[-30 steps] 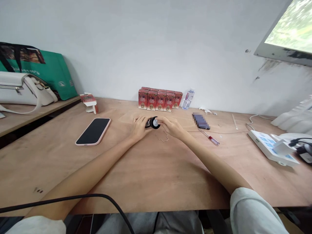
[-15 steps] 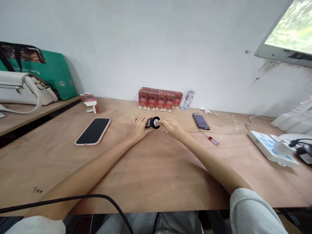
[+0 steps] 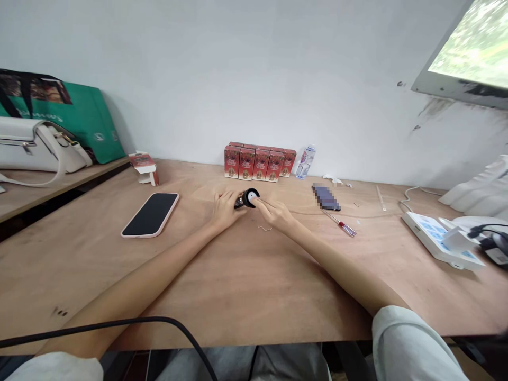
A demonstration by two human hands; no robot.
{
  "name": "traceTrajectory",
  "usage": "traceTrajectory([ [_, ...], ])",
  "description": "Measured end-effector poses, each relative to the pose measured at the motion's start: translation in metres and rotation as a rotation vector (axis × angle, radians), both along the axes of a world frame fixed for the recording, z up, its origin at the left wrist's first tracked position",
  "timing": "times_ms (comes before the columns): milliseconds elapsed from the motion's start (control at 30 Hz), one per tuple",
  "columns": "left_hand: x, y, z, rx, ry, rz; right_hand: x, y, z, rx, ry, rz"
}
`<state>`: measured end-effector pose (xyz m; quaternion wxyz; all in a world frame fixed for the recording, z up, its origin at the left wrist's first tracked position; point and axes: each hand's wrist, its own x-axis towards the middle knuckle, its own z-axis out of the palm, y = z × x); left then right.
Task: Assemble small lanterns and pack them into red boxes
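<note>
Near the middle of the table, my left hand [image 3: 225,210] is closed round a small dark, clear-sided object with a round black rim [image 3: 251,197]. It lies tilted, its pale inner disc facing me. My right hand [image 3: 277,214] has its fingertips at that disc from the right; whether they pinch anything is too small to tell. A thin, pale, wire-like piece [image 3: 265,228] lies on the table just below the hands.
Behind the hands stand several red boxes [image 3: 261,164] and a clear bottle [image 3: 305,161]. A phone [image 3: 151,215] and torn red box [image 3: 145,167] lie left. Right are a dark pixelated item [image 3: 326,197], a screwdriver [image 3: 343,226] and a power strip [image 3: 442,241]. A black cable crosses the front.
My right hand has shifted slightly left and down, with its fingertips still at the disc. The round-rimmed object has turned a little within my left hand.
</note>
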<state>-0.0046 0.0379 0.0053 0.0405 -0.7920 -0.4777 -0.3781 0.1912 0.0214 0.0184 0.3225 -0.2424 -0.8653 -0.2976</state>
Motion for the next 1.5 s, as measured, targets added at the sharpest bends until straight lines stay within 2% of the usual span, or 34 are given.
traceTrajectory([
  [167,0.0,0.002,-0.002,0.01,-0.043,0.007,-0.01,0.0,-0.01,-0.108,0.168,-0.002],
  [367,0.001,-0.001,0.002,-0.036,-0.017,0.008,-0.011,0.001,-0.01,-0.114,0.182,0.032],
  [667,0.0,0.002,-0.002,0.003,-0.006,-0.007,-0.01,0.001,-0.014,-0.286,0.228,0.045],
  [967,0.0,-0.002,0.004,-0.032,0.019,-0.017,-0.002,0.003,-0.012,-0.262,0.152,0.074],
  [1167,0.0,-0.002,0.004,-0.02,-0.114,0.027,-0.005,0.0,-0.011,-0.345,0.327,0.004],
  [1367,0.0,0.001,-0.002,0.097,-0.08,-0.078,0.001,0.01,-0.008,-0.554,0.382,0.03],
  [1500,0.0,-0.001,-0.002,0.203,-0.194,-0.174,0.003,0.016,-0.007,-0.671,0.484,0.039],
])
